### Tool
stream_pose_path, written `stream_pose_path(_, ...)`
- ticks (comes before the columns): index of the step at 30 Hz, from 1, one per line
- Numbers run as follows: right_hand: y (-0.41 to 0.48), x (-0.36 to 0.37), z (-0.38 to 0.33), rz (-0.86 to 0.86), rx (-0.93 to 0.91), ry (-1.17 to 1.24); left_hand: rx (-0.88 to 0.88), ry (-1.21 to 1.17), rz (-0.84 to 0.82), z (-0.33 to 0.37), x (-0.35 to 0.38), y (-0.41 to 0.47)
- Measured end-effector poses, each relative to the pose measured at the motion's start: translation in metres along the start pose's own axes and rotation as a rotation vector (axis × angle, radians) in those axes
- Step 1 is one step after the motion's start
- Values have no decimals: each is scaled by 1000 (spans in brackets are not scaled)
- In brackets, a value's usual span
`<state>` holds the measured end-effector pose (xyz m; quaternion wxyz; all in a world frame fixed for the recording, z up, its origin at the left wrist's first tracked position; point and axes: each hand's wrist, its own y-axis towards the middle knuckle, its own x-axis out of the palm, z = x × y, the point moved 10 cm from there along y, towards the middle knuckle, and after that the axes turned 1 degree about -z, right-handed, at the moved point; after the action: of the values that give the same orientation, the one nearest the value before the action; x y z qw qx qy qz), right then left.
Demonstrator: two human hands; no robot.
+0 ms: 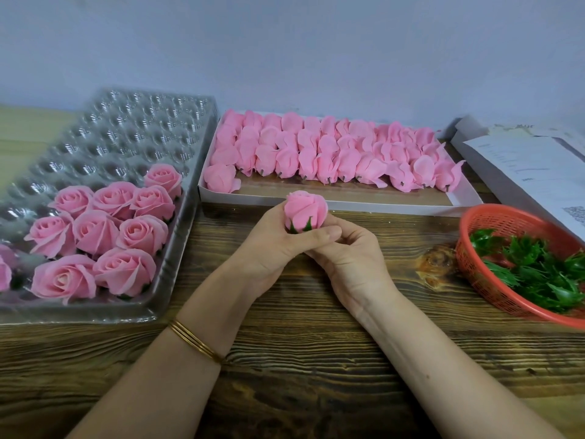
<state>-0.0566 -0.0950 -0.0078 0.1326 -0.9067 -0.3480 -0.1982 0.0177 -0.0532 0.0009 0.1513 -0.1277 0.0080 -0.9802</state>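
Observation:
A pink rose bud (pixel 304 208) with a green calyx at its base stands upright over the middle of the wooden table. My left hand (pixel 278 245) grips the bud's base from the left, thumb laid across below the calyx. My right hand (pixel 351 255) curls in from the right, its fingers under the bud's base behind the left thumb. Its fingertips are hidden.
A clear plastic cell tray (pixel 133 128) at the left holds several finished pink roses (pixel 104 236). A white cardboard box (pixel 348 204) behind my hands holds several rows of pink buds (pixel 332 150). A red basket (pixel 474 267) of green calyxes (pixel 538 264) sits at the right, papers (pixel 522 166) behind it.

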Motion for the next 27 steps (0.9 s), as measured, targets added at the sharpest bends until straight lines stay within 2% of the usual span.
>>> stream_pose_path(7,-1,14,5,-109,84,88,2,-65,-51,4,2,-2)
stream_pose_path(21,-6,31,7,-306,202,113,36,-10,-184,16,12,-9)
stream_pose_path(27,-5,28,10,-309,235,130,51,-36,-135,12,6,-4)
